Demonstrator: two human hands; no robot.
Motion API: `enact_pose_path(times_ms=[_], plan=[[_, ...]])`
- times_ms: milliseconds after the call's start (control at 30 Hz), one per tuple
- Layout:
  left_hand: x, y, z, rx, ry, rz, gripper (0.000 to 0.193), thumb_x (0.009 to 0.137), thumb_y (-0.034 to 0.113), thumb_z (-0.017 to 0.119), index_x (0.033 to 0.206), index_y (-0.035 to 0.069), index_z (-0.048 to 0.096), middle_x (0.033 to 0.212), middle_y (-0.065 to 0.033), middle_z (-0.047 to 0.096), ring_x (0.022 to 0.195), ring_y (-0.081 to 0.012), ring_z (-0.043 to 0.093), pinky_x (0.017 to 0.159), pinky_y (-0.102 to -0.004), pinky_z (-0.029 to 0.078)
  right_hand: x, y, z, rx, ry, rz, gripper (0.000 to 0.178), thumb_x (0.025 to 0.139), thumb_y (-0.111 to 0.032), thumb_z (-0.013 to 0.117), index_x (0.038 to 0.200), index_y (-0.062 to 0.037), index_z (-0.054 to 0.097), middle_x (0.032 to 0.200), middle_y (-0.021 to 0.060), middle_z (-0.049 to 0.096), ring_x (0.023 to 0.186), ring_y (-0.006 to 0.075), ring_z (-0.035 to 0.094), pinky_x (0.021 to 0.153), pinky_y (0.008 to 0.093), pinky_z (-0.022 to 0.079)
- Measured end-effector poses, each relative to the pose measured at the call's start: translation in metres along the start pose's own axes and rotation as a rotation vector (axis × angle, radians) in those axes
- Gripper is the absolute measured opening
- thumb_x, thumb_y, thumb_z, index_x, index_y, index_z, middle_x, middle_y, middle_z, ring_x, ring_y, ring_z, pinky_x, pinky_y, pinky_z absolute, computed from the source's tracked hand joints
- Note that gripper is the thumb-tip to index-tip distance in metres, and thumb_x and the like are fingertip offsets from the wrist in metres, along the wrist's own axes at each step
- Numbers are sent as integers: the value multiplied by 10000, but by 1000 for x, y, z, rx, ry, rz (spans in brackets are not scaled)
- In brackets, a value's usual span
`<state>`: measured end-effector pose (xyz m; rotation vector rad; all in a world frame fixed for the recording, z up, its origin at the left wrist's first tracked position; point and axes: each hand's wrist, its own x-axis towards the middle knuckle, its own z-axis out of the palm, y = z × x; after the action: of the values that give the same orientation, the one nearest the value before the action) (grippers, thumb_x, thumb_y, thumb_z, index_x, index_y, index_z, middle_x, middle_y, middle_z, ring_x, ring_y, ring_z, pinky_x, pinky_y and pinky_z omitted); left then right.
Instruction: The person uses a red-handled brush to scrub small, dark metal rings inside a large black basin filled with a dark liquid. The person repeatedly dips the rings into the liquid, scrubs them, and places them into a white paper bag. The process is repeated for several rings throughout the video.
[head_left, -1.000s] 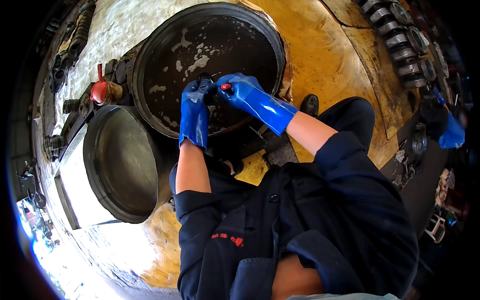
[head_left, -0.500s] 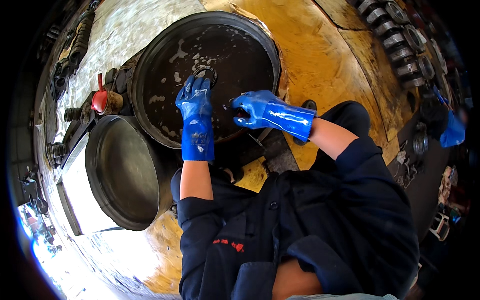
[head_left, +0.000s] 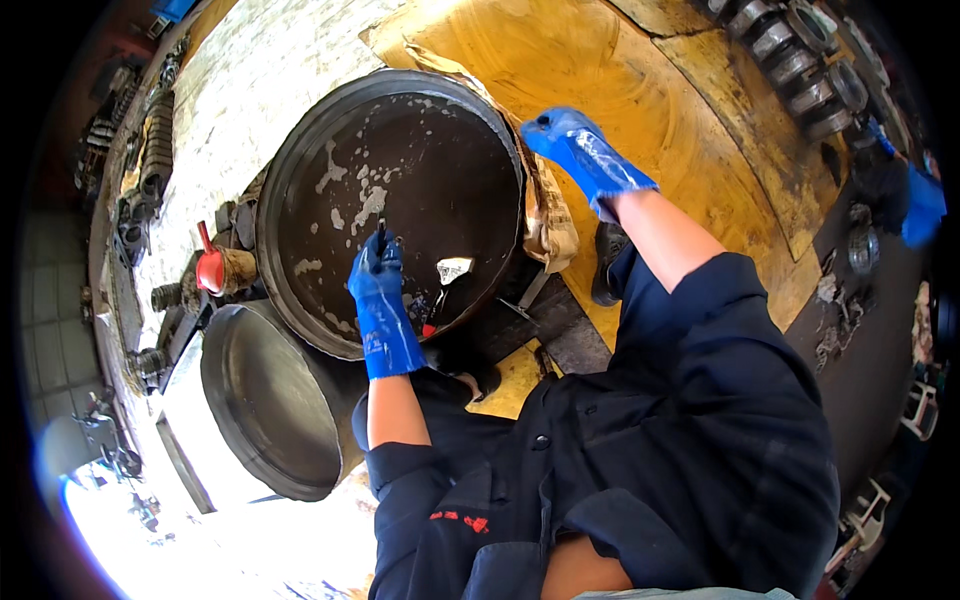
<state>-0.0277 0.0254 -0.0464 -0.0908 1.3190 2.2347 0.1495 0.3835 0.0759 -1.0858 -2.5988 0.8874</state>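
Two blue-gloved hands work at a wide black basin (head_left: 400, 140) of dark, foam-flecked liquid: the left hand (head_left: 380, 290) grips a small dark tool over it, while the right hand (head_left: 580, 150), loosely curled and empty, hovers past its rim beside crumpled cardboard (head_left: 550, 215)

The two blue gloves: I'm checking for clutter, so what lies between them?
In the head view, the round dark pan's foam-flecked bottom and right rim lie between left hand and right hand.

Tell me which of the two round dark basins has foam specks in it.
The larger round black basin, where the blue-gloved left hand reaches in. White foam patches dot its dark liquid; the smaller grey metal basin beside it shows none.
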Motion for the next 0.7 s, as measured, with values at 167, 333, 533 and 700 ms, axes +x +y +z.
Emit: enact_pose_path(times_ms=[167,333,533,700], plan=[[-37,-5,33,721,-91,243,270,1011,165,678,1210,-17,689,953,-3,685,794,-69,592,701,-245,504,11,20,0,85,-305,67,540,873,-515,676,1081,-23,749,975,240,734,936,379,711,857,442,524],[-59,19,85,680,-49,176,343,1007,229,697,1282,25,671,1154,-52,733,1022,-136,685,847,-274,530,1,23,-2,317,-352,-18,552,867,-490,680,1051,29,723,942,268,706,901,379,697,835,442,515],[-32,16,192,519,-263,98,355,1028,211,639,1337,37,617,1268,-149,706,1141,-276,699,782,-393,602,27,34,32,-167,-397,91,338,898,-317,646,986,-9,755,882,222,717,800,324,699,706,446,547],[-30,-8,289,457,-293,14,332,1018,162,643,1329,51,615,1264,-140,710,1147,-278,700,773,-418,604,33,80,46,-32,-211,-287,249,856,-250,666,929,-34,764,887,211,735,796,339,716,696,425,550]])
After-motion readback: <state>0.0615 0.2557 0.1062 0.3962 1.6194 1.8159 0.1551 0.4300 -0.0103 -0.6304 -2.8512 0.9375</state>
